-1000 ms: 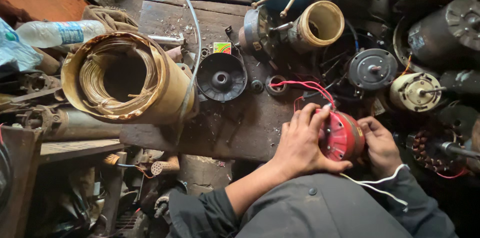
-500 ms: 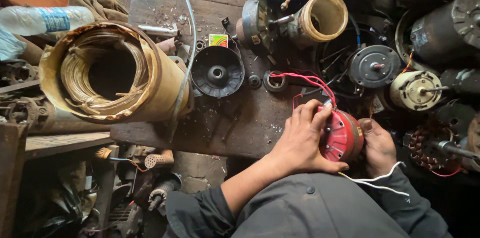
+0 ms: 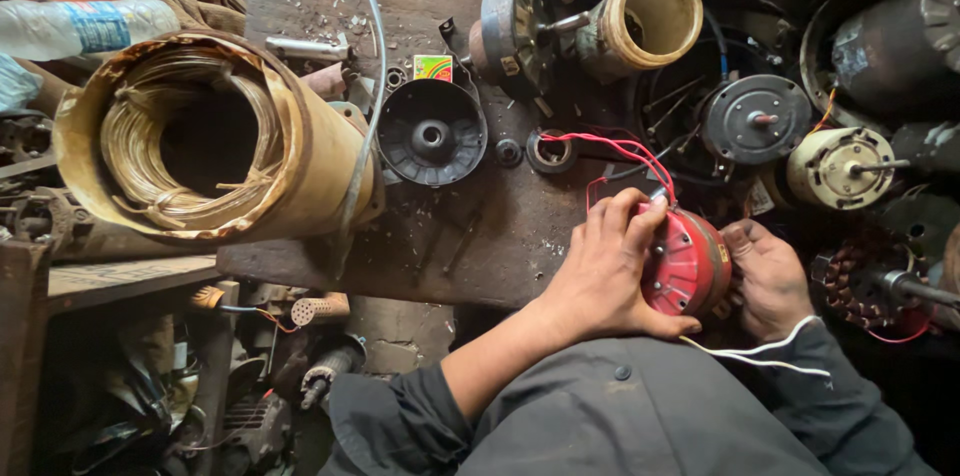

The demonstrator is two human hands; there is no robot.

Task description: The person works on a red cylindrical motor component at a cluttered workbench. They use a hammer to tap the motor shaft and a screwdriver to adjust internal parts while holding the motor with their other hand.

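A small round red motor (image 3: 688, 261) sits between both hands near the front edge of a worn wooden bench (image 3: 450, 226). My left hand (image 3: 605, 271) wraps over its left face, fingers on top. My right hand (image 3: 768, 276) cups its right side from behind. Thin red wires (image 3: 620, 146) loop up from the motor toward the back. A white wire (image 3: 760, 351) trails over my grey sleeve.
A big rusty cylinder holding a copper wire coil (image 3: 200, 141) lies at left. A black motor end cap (image 3: 432, 131), a bearing ring (image 3: 550, 151), a yellow-rimmed housing (image 3: 650, 16) and several motors (image 3: 840, 166) crowd the back and right. A plastic bottle (image 3: 75, 26) lies far left.
The view has shifted slightly left and down. Both hands stay on the red motor in the same place; the left fingers have moved a little on its top.
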